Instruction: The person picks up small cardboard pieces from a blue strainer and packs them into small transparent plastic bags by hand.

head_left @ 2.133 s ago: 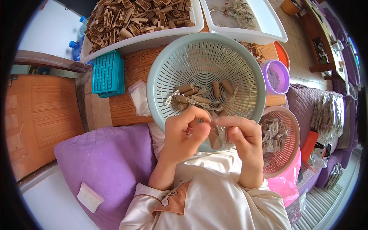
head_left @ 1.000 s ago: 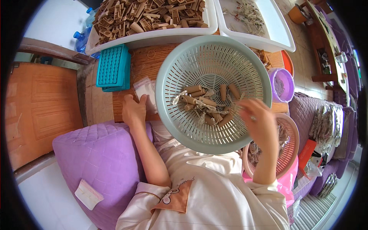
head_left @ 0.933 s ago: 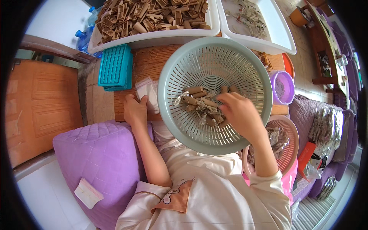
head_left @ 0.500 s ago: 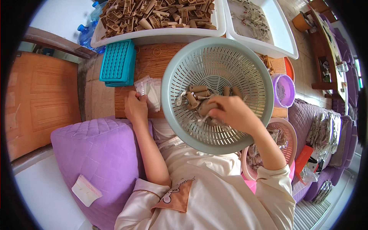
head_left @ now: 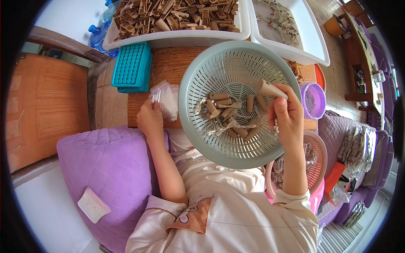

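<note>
My right hand (head_left: 285, 110) is closed on a tan cylindrical piece (head_left: 270, 89), raised over the right side of a grey-green plastic colander (head_left: 236, 163). Inside the colander lie several similar tan cylinders (head_left: 212, 109) and crinkled clear plastic wrapping (head_left: 218, 129). On the wooden table to the left, my left hand (head_left: 149, 118) pinches the near edge of a small stack of clear plastic bags (head_left: 168, 101).
Behind the colander stand a white tub (head_left: 181, 35) heaped with brown parts and another white tub (head_left: 322, 55) with small wired parts. A teal tray stack (head_left: 131, 67) is at the left. Beside the colander are a purple container (head_left: 321, 101) and a pink basket (head_left: 322, 164).
My right hand has risen from among the cylinders and moved right, lifting one out. My left hand stays at the bags.
</note>
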Available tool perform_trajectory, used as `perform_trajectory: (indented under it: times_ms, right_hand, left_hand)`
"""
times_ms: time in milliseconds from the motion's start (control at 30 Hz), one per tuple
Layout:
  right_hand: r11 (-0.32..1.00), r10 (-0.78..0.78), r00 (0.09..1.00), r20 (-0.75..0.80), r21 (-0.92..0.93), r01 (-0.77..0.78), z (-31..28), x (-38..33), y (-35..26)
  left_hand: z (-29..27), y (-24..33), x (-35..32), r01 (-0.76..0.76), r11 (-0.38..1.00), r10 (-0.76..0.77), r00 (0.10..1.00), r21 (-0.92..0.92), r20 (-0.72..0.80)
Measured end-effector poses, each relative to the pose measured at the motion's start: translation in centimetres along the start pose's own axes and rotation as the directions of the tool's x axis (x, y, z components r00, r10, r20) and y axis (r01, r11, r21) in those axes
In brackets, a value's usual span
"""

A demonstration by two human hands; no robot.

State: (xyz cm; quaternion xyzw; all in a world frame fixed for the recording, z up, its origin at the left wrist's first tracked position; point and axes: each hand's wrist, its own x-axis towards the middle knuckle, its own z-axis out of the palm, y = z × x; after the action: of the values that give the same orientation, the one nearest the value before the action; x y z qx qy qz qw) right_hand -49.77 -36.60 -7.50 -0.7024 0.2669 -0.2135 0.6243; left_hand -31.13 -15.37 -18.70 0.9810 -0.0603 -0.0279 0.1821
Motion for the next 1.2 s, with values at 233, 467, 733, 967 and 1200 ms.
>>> perform_trajectory:
  times_ms: [233,467,733,967,1200]
  right_hand:
    - [0.991,0.063,0.997,0.043,0.114,-0.068,0.2,-0.4,0.5]
    - [0.912,0.121,0.992,-0.026,0.399,-0.101,1.6,-0.5,0.7]
    - [0.97,0.025,0.991,-0.131,0.244,0.007,4.1,-0.6,0.1]
    - [0.825,0.045,0.978,0.205,0.544,-0.152,3.0,-1.9,1.5]
    - [0.88,0.148,0.989,-0.016,0.458,-0.124,2.0,-2.0,1.4]
  left_hand:
    - [-0.6,-0.6,-0.2,-0.033,0.997,0.03,0.999,-0.075,-0.042]
    - [-7.0,3.5,-3.5,0.136,0.276,0.433,0.866,-0.952,0.249]
    - [-7.1,11.6,-10.0,-0.12,0.383,0.725,0.654,-0.916,0.217]
    - [-5.8,11.3,-9.6,0.258,-0.026,0.573,0.795,-0.966,0.198]
    - [-5.8,10.2,-8.2,0.282,-0.011,0.481,0.843,-0.959,0.242]
